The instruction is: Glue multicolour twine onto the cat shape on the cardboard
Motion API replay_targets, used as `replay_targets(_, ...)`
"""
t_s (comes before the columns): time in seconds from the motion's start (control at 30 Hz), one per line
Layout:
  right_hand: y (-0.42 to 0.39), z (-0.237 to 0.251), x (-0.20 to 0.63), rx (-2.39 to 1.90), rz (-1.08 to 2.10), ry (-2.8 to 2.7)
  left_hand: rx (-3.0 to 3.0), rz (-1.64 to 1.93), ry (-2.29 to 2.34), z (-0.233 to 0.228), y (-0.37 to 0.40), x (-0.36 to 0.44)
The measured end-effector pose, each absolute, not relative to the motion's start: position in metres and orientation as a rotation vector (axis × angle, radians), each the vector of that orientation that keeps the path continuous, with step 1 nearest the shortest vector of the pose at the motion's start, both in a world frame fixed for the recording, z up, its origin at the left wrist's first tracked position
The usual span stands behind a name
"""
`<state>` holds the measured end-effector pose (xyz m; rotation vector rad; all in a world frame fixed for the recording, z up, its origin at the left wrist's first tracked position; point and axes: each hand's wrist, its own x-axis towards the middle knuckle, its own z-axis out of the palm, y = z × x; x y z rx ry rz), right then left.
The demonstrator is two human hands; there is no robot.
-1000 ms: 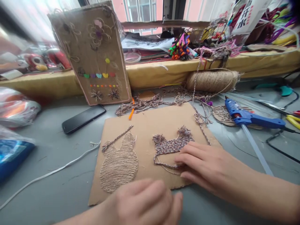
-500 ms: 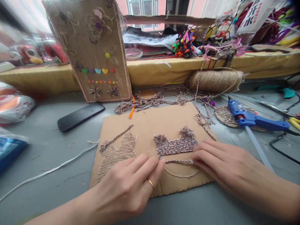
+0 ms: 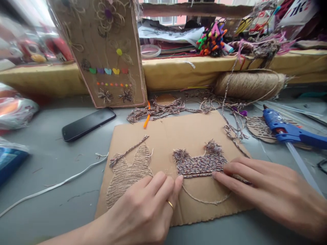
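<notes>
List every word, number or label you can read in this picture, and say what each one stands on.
"水": white card at the top right, cut off by the frame edge; the small red print beside it is too blurred to read.
Phone, glue gun, decorated cardboard panel: no readable text.

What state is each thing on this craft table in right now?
Cardboard sheet: lying flat on the table.
Multicoloured yarn shape: partly filled, outline below bare.
Jute rabbit: fully covered in twine.
Left hand: fingertips pressing by the yarn's edge.
Right hand: fingers pressing the yarn's right end.
Glue gun: lying down, untouched.
Phone: screen dark.
Twine spool: on its side.
</notes>
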<state>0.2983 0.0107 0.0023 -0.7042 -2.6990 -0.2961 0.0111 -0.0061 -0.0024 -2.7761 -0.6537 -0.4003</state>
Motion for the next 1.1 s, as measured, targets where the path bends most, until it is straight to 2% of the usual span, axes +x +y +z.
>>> replay_targets(0.2, 0.007, -0.005, 0.310, -0.685, -0.389, -2.711, -2.790, -0.533, -0.715, -0.009, -0.005, 0.013)
replay_targets(0.67, 0.009, 0.011, 0.298, -0.651, -0.380, -2.701, -2.816, -0.639, -0.750, -0.014, -0.004, 0.009)
replay_targets(0.77, 0.010, 0.019, 0.294, -0.646, -0.373, -2.689, -2.876, -0.697, -0.902, -0.009, -0.002, 0.012)
replay_targets(0.93, 0.008, 0.019, 0.292, -0.697, -0.390, -2.704, -2.952, -0.390, -1.344, 0.005, 0.006, 0.024)
replay_targets(1.1, 0.003, 0.013, 0.299, -0.806, -0.242, -2.656, -3.052, -0.144, -1.376, 0.007, 0.010, 0.038)
